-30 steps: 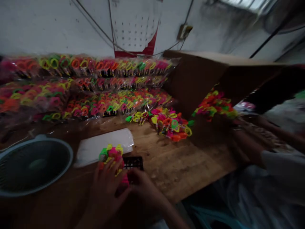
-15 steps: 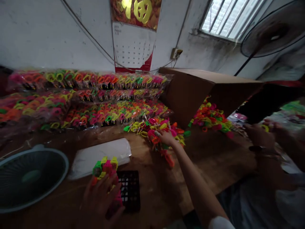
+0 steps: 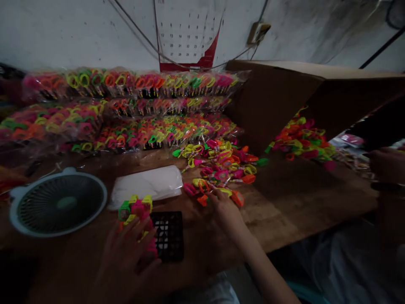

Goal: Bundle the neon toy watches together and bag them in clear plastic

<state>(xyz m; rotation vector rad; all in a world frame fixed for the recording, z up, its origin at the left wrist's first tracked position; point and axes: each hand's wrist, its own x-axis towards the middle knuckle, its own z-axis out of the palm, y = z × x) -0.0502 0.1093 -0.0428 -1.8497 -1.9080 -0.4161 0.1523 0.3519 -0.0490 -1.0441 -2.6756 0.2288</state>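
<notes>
Dimly, neon bundle (image 3: 136,209) in left hand (image 3: 126,257)

Fan: small round one (image 3: 58,204), lying face-up on the worktop (image 3: 284,211) at your far left.
Bags: flat whitish stack (image 3: 147,185), just right of that fan.
Back rows: bagged neon packs (image 3: 133,109), tiered against the wall.
Box: brown cardboard (image 3: 272,97), right of your rows.
Wall: calendar (image 3: 186,33), socket (image 3: 258,31) near it.
Co-worker: a hand (image 3: 386,164) at your right edge.
</notes>
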